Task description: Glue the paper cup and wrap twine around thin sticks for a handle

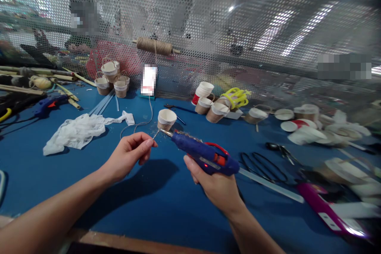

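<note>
Wrapped around a blue glue gun [202, 152], my right hand [214, 186] points its metal nozzle to the left. A small red light glows on the gun's side, and a translucent glue stick [270, 185] sticks out of its back. My left hand [135, 151] pinches a short thin piece of twine [155, 134] between thumb and fingertips. The twine's free end meets or nearly meets the nozzle tip. Just behind the nozzle stands a small brown cup with a white rim [166, 119], upright on the blue table.
White gauze [74, 131] lies left, near several glue sticks [102, 103]. A second glue gun [49, 105] rests farther left. Handled cups [110, 71] stand at the back. Scissors [279, 151], black cord [264, 168] and a purple tool [327, 210] lie right. A twine spool [154, 46] hangs on the mesh.
</note>
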`<state>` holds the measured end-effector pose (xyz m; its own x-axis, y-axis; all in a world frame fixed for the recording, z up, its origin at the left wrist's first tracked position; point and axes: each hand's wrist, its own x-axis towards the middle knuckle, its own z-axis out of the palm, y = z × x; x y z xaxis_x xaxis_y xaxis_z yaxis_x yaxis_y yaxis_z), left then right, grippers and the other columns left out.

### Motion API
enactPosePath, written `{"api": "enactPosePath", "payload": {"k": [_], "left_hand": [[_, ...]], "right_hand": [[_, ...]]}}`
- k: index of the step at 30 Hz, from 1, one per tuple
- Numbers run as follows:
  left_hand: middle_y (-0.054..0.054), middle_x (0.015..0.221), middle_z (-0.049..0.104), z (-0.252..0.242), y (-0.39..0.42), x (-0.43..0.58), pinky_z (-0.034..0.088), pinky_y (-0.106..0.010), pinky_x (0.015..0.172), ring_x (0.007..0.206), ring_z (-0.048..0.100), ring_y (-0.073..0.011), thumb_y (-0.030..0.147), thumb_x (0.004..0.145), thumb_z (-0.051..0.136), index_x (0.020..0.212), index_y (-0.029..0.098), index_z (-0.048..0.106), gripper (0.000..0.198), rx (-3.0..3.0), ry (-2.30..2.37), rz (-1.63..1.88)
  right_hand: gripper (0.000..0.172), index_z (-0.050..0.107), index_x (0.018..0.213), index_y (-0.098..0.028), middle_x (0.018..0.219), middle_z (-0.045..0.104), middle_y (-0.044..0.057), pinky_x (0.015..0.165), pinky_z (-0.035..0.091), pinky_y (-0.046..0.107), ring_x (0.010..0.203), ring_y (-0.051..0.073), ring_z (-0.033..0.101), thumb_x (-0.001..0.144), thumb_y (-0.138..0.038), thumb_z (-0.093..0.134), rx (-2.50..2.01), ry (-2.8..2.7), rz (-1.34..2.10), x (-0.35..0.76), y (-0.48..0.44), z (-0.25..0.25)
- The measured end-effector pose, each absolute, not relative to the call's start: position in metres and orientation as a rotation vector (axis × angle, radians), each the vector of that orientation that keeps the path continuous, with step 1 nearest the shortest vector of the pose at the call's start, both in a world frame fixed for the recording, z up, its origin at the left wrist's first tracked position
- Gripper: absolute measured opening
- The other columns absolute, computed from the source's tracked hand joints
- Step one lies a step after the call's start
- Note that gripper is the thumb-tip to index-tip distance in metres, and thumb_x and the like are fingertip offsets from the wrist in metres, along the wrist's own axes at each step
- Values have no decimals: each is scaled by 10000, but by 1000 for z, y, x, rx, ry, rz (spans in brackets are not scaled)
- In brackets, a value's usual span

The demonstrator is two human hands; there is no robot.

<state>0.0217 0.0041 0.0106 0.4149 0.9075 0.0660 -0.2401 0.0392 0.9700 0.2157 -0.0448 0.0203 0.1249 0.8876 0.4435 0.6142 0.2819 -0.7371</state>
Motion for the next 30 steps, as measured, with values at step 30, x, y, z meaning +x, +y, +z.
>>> {"api": "enactPosePath", "payload": {"k": [30], "left_hand": [[56, 488, 468, 13, 5, 25, 299, -179, 430, 426, 390, -40, 361, 764, 576, 725, 133, 540, 234, 1234, 802, 1060]], "right_hand": [[199, 660, 608, -230, 360, 503, -21, 355, 421, 250, 344, 143, 503, 731, -369, 590, -1454, -1697, 296, 237, -45, 1]]}}
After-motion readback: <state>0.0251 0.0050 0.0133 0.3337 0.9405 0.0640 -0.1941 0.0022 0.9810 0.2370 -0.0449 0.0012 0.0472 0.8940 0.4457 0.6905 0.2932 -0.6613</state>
